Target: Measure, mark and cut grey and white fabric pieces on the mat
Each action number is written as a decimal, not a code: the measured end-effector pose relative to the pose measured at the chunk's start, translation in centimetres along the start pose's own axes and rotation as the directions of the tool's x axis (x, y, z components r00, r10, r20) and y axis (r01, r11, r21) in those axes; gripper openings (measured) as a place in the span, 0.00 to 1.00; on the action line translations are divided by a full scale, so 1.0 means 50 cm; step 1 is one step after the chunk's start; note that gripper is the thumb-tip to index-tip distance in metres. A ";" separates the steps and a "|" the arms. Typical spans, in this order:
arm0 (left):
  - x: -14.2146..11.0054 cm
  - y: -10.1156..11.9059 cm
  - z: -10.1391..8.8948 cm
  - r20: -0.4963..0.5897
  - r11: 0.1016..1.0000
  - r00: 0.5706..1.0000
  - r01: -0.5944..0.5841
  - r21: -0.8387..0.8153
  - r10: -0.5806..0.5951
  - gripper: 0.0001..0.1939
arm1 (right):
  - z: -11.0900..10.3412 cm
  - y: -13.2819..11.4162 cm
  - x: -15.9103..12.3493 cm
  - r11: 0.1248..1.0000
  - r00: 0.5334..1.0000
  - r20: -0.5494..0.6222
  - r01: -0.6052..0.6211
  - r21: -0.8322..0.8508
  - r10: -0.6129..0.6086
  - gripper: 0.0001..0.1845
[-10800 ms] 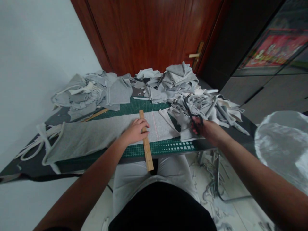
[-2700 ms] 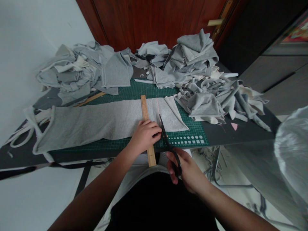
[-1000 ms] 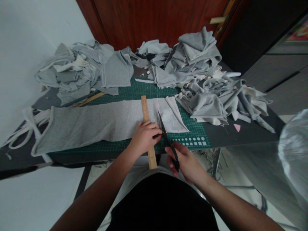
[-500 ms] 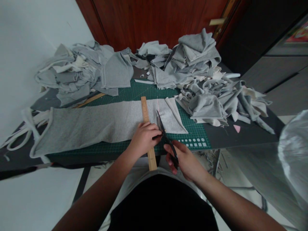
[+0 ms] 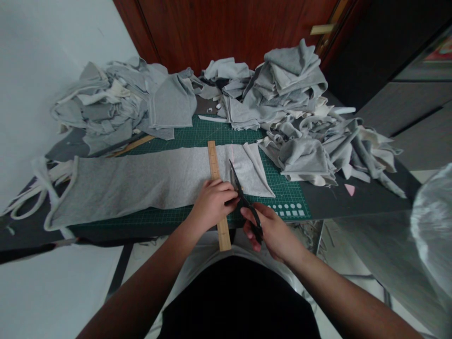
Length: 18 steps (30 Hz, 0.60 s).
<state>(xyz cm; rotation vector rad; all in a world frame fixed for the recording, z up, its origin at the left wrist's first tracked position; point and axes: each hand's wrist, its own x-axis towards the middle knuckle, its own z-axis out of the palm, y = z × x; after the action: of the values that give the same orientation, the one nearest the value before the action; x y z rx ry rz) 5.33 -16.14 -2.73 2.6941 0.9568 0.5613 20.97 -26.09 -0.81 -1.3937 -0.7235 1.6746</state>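
Note:
A long strip of grey knit fabric (image 5: 141, 181) lies across the green cutting mat (image 5: 197, 129), its right end folded slanting. Over it lies a wooden ruler (image 5: 213, 162), whose near end sticks out past the table edge. My left hand (image 5: 213, 202) rests over the ruler, its fingers bent and closed on the fabric's near edge; the thumb is mostly hidden. In my right hand (image 5: 266, 228) are black scissors (image 5: 238, 188), fingers through the handles. Their blades look nearly closed and point away from me at the fabric, just right of the ruler, beside a faint pinkish line.
Heaps of grey fabric pieces lie at the back left (image 5: 116, 101) and back right (image 5: 286, 80), with scraps (image 5: 318, 150) on the right. A pink tailor's chalk (image 5: 349, 189) is near the right edge. A clear plastic bag (image 5: 432, 226) stands at far right.
The scissors' blades seem to have closed a little, the handles drawing together in my right hand. My left hand, the ruler and the fabric stay put; the view has shifted slightly.

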 end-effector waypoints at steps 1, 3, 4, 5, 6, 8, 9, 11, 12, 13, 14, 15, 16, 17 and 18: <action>0.000 0.000 0.000 0.002 1.000 1.000 0.001 -0.002 -0.001 0.04 | 0.000 0.000 0.000 1.000 1.000 0.003 0.000 0.000 0.000 0.28; 0.000 0.001 -0.001 0.008 1.000 1.000 0.004 -0.006 -0.004 0.05 | 0.000 -0.002 0.001 1.000 1.000 0.003 0.002 -0.006 -0.002 0.28; 0.000 0.001 -0.002 0.011 1.000 1.000 0.006 -0.006 -0.006 0.05 | 0.000 -0.003 0.001 1.000 1.000 0.003 0.004 -0.010 -0.004 0.28; -0.001 0.001 -0.002 0.013 1.000 1.000 0.008 -0.006 -0.008 0.06 | 0.000 -0.004 0.001 1.000 1.000 0.001 0.004 -0.014 -0.004 0.28; -0.001 0.002 -0.002 0.014 1.000 1.000 0.010 -0.005 -0.010 0.06 | 0.001 -0.005 0.002 1.000 1.000 0.001 0.004 -0.016 -0.004 0.28; 0.000 0.002 -0.003 0.018 1.000 1.000 0.016 -0.004 -0.016 0.06 | 0.002 -0.007 0.004 1.000 1.000 0.001 0.010 -0.016 -0.010 0.28; 0.000 0.002 -0.003 0.022 1.000 1.000 0.020 -0.004 -0.019 0.06 | 0.002 -0.007 0.005 1.000 1.000 0.003 0.011 -0.015 -0.011 0.28; 0.000 0.003 -0.004 0.032 1.000 0.999 0.024 -0.007 -0.024 0.06 | 0.003 -0.008 0.008 1.000 1.000 0.003 0.010 -0.011 -0.010 0.28; 0.000 0.003 -0.004 0.034 1.000 0.999 0.025 -0.009 -0.024 0.06 | 0.004 -0.009 0.009 1.000 1.000 0.004 0.009 -0.008 -0.009 0.29; -0.001 0.004 -0.004 0.033 1.000 0.999 0.025 -0.010 -0.025 0.06 | 0.004 -0.009 0.010 1.000 1.000 0.006 0.007 -0.005 -0.007 0.29; -0.002 0.004 -0.004 0.029 1.000 0.999 0.025 -0.011 -0.025 0.07 | 0.004 -0.009 0.010 1.000 1.000 0.009 0.006 -0.002 -0.006 0.29; -0.003 0.005 -0.004 0.026 1.000 0.999 0.025 -0.009 -0.025 0.07 | 0.005 -0.009 0.010 1.000 1.000 0.010 0.006 0.002 -0.006 0.29; -0.005 0.007 -0.004 0.024 1.000 0.999 0.023 -0.003 -0.023 0.06 | 0.005 -0.009 0.010 1.000 1.000 0.011 0.006 0.005 -0.006 0.30; -0.006 0.009 -0.005 0.024 1.000 0.999 0.024 0.002 -0.024 0.04 | 0.005 -0.009 0.009 1.000 1.000 0.010 0.004 0.007 -0.005 0.30; -0.008 0.011 -0.007 0.021 1.000 0.999 0.032 -0.001 -0.032 0.02 | 0.004 -0.009 0.008 1.000 1.000 0.009 0.004 0.012 -0.004 0.30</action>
<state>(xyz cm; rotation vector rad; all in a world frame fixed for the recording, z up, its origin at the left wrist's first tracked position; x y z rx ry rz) 5.23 -16.79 -2.35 2.6738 0.9916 0.5260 20.83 -25.49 -0.59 -1.3768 -0.7198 1.6805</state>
